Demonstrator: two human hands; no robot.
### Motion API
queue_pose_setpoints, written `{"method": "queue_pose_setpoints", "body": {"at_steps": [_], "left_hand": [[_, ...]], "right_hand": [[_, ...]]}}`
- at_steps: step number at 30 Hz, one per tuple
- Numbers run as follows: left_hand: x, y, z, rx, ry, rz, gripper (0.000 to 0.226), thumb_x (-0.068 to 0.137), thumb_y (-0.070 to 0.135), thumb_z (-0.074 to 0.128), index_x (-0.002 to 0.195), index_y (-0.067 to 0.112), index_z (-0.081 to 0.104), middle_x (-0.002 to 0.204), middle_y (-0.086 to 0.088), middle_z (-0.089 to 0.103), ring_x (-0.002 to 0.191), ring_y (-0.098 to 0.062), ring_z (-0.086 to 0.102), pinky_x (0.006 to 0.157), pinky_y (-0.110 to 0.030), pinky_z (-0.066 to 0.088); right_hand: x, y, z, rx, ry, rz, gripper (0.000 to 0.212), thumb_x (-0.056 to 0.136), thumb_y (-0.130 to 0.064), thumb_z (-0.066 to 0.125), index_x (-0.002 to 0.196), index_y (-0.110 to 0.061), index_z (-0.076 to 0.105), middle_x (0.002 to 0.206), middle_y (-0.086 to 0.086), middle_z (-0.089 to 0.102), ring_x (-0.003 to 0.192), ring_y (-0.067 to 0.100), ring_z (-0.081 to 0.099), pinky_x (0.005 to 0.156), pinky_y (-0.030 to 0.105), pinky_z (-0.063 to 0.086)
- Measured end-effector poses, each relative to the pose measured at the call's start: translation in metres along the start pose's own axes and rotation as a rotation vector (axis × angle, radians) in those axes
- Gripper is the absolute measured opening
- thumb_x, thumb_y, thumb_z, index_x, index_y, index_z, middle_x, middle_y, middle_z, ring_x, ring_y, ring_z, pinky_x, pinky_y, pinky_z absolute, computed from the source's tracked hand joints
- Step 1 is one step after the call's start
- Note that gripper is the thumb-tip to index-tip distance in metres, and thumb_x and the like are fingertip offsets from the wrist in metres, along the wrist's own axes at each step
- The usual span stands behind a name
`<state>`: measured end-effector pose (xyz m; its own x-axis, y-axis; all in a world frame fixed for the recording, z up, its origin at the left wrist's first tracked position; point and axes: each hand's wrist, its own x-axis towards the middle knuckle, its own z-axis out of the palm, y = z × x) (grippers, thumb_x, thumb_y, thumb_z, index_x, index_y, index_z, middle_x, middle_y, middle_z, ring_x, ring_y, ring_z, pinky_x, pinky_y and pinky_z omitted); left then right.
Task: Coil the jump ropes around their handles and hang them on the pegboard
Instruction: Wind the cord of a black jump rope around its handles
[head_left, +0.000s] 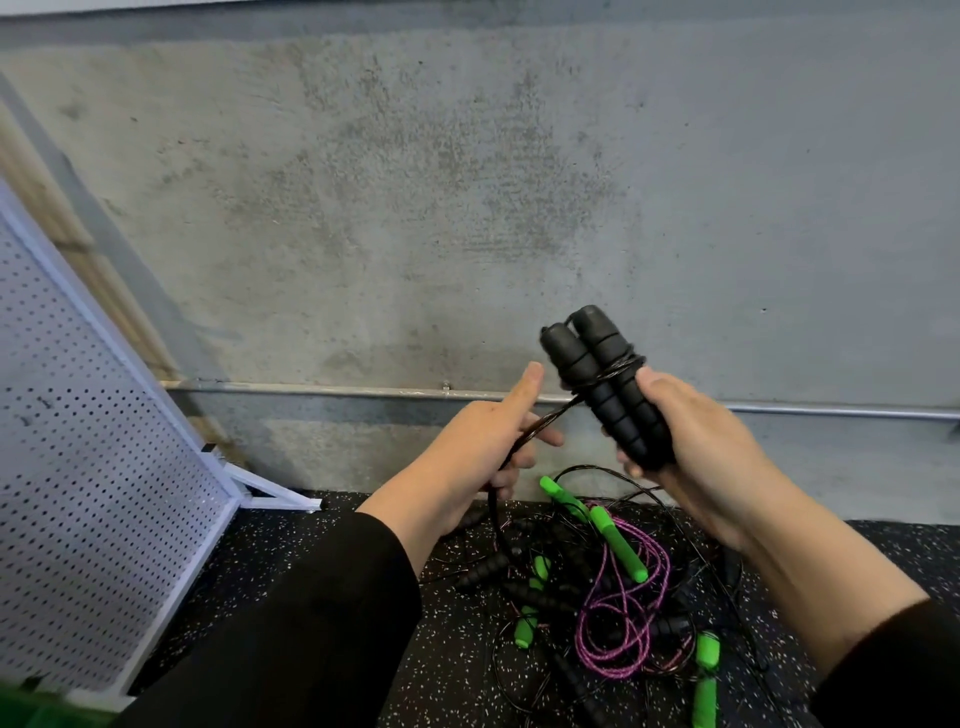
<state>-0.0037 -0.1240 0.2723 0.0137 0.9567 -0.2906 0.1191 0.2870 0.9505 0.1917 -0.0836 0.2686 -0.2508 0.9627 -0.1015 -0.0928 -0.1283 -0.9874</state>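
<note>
A pair of black ribbed foam jump-rope handles (605, 379) stands side by side, tilted with the tops leaning toward the upper left, just right of the frame's centre. A thin black cord (540, 423) is wound a few turns around the middle of the two handles, binding them together. The right hand (691, 447) grips the lower half of the pair, fingers curled round the bottoms and thumb lying along the right side just below the wraps; the upper ends stick out above the hand. From the wraps the cord runs down and left to the left hand (488, 441), which sits just left of the handles at about the same height. That hand holds the cord in curled fingers with the thumb pointing up, and the cord continues out of the bottom of the fist toward the floor. Both forearms come from the lower edge of the frame in black sleeves (291, 634). Below the hands, at lower centre, a tangled pile of more jump ropes (597, 587) lies on black speckled rubber flooring (291, 545): black cords and handles, bright green foam handles, and a purple braided rope. A white perforated metal pegboard (88, 467) leans at the left edge of the frame. A grey concrete wall (467, 182) fills the upper part.
</note>
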Motion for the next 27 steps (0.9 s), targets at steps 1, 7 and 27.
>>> {"method": "queue_pose_setpoints", "body": {"at_steps": [1,7,27], "left_hand": [[0.001,0.000,-0.002,0.012,0.004,-0.011,0.090,0.079,0.089,0.039,0.097,0.010,0.078,0.060,0.004,0.040,0.047,-0.013,0.028,0.049,-0.026,0.035],[0.002,0.001,-0.002,-0.089,-0.007,-0.073,0.089,0.087,0.083,0.039,0.109,0.004,0.073,0.060,0.006,0.044,0.046,-0.009,0.022,0.046,-0.025,0.018],[0.007,-0.007,0.004,-0.342,0.074,-0.046,0.035,0.097,0.048,0.063,0.082,0.018,0.052,0.061,0.003,0.042,0.043,-0.007,0.024,0.041,-0.021,0.019]], "right_hand": [[0.001,-0.002,-0.003,-0.072,0.049,-0.035,0.022,0.105,-0.034,0.047,0.112,-0.020,0.063,0.092,0.015,0.061,0.068,0.025,0.051,0.055,0.034,0.042],[-0.001,0.001,-0.009,-0.576,0.061,-0.154,0.025,0.100,-0.039,0.056,0.125,-0.037,0.053,0.087,0.005,0.062,0.066,0.010,0.052,0.069,0.031,0.047],[-0.005,0.010,0.012,-0.660,0.042,-0.266,0.027,0.094,-0.046,0.064,0.119,-0.036,0.065,0.115,-0.006,0.065,0.103,0.003,0.061,0.087,0.014,0.045]]}}
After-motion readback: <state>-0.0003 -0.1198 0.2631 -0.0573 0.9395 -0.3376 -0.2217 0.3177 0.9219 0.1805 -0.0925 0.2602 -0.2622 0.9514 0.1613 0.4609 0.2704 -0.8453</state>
